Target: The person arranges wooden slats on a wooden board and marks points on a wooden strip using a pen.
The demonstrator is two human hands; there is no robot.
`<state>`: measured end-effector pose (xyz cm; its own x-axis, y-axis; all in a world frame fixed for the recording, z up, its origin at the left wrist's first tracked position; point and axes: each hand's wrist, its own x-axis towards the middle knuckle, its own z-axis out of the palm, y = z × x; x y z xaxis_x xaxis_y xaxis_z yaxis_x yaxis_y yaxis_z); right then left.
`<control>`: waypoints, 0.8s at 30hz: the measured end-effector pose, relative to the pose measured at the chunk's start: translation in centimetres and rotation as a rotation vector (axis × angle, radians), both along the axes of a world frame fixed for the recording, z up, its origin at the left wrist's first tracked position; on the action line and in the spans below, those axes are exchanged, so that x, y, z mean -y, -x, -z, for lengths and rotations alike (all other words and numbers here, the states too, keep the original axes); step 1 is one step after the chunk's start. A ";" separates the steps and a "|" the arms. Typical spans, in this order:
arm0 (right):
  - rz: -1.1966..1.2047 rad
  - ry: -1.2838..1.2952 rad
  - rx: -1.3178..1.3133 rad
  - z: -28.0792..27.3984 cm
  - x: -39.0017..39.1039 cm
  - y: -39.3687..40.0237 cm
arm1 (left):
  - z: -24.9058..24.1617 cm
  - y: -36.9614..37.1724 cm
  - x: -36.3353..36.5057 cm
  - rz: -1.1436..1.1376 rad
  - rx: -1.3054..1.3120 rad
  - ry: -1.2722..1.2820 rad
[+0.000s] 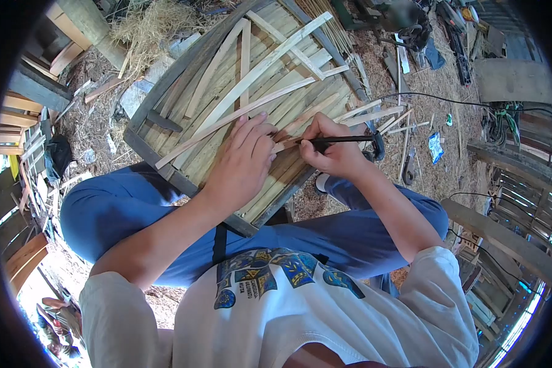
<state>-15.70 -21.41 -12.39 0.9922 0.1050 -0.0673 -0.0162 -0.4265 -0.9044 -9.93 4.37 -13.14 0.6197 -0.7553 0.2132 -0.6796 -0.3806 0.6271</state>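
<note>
My left hand (242,156) lies over the slatted wooden panel, fingers reaching forward and the thumb mostly hidden. From beneath its right side comes the end of a short brown wooden strip (286,145), which it holds against the panel. Pinched in my right hand (332,146) is a dark pencil or pen (343,139), its back end pointing right. The fingertips of that hand meet the strip's right end; the writing tip is hidden. The panel (257,205) has a dark frame and rests across my lap. Several pale strips (270,70) lie crosswise on it beyond my hands.
Straw (153,27) and wood scraps cover the ground. A black cable (435,95) runs off to the right. Pliers-like metal tool (409,168) and a blue wrapper (435,147) lie on the right. A dark hammer-like head (378,147) shows beside the panel's right edge.
</note>
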 end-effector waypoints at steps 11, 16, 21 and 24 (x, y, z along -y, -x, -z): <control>0.026 -0.032 0.069 0.0 1.0 0.5 | -0.3 -0.1 0.0 -0.002 0.031 0.002; -0.024 0.004 0.050 0.3 1.3 0.6 | -0.9 -0.5 -0.3 0.010 0.044 0.003; 0.005 0.023 0.013 -0.2 1.1 0.7 | -0.9 -0.4 -0.2 0.004 0.051 -0.004; 0.003 0.042 0.051 0.2 0.8 0.8 | -0.8 -0.3 -0.2 0.009 0.063 -0.013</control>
